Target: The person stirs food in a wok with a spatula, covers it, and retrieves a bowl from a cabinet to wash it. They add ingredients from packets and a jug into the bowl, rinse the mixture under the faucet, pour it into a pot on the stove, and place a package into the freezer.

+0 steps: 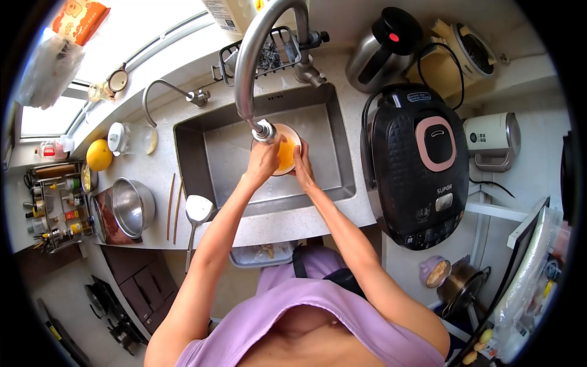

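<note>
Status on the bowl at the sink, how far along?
Done: bowl is at the sink, right under the faucet. In hand: left hand and right hand grip its sides. Left: orange residue inside; whether water runs cannot be told.

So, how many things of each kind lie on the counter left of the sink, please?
Chopsticks: 2
Spatula: 1
Steel bowl: 1
Yellow fruit: 1
Total: 5
Both hands, left hand and right hand, hold an orange bowl under the tap.
</note>
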The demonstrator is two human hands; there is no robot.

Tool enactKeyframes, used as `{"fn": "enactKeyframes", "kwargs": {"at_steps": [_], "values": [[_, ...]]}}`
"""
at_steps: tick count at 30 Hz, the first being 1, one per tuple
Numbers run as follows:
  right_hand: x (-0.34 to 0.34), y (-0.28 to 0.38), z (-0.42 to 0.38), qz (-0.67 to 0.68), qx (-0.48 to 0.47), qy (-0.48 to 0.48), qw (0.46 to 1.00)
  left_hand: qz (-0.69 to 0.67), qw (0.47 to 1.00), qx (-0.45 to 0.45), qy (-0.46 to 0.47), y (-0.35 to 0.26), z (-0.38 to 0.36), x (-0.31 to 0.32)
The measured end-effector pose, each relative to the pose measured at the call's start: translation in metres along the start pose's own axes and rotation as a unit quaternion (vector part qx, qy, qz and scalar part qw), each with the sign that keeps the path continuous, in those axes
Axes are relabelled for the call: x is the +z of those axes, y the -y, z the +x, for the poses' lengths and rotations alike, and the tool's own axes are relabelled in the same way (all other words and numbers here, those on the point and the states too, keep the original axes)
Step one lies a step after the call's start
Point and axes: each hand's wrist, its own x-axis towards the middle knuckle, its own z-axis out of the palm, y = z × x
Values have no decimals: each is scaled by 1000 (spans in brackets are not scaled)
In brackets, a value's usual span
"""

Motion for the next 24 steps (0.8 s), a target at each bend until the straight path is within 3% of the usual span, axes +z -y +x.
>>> {"fn": "enactKeyframes", "kwargs": {"at_steps": [1, 4, 5, 6, 8, 9, 12, 14, 16, 18, 20, 22, 23, 24], "values": [[-2, 1, 1, -7, -3, 17, 1000, 15, 998, -6, -62, -7, -4, -7], [1, 1, 1, 7, 0, 16, 1000, 35, 998, 38, -42, 15, 1, 12], [3, 1, 1, 7, -1, 17, 1000, 0, 1000, -23, -21, 19, 5, 25], [4, -1, 2, 0, -2, 7, 1000, 0, 999, -22, -23, 17, 4, 20], [2, -1, 3, -9, -2, -3, 1000, -31, 994, 87, -60, 7, 1, 3], [0, 0, 3, 4, 2, 2, 1000, -32, 994, 85, -59, 7, -2, -1], [-5, 4, 2, 18, 7, 13, 1000, -120, 983, 48, -134, 4, -11, -18], [-6, 5, 2, 18, 6, 19, 1000, -255, 941, -214, -62, 0, -17, -36], [-6, 7, 3, 20, 8, 12, 1000, -267, 934, -228, -62, 23, -19, -24], [-7, 5, 5, 25, 12, 17, 999, -231, 926, -155, -256, 32, -21, -16], [-8, 6, 6, 29, 16, 21, 999, -296, 910, -158, -242, 41, -25, 0], [-7, 17, 2, 40, 9, 32, 999, -558, 771, -304, -43, 24, -32, 3], [-6, 24, 1, 36, 8, 34, 999, -597, 751, -281, 23, 19, -34, 4], [-7, 30, -1, 29, 25, 37, 999, -600, 750, -278, 20, 15, -34, 7]]}}
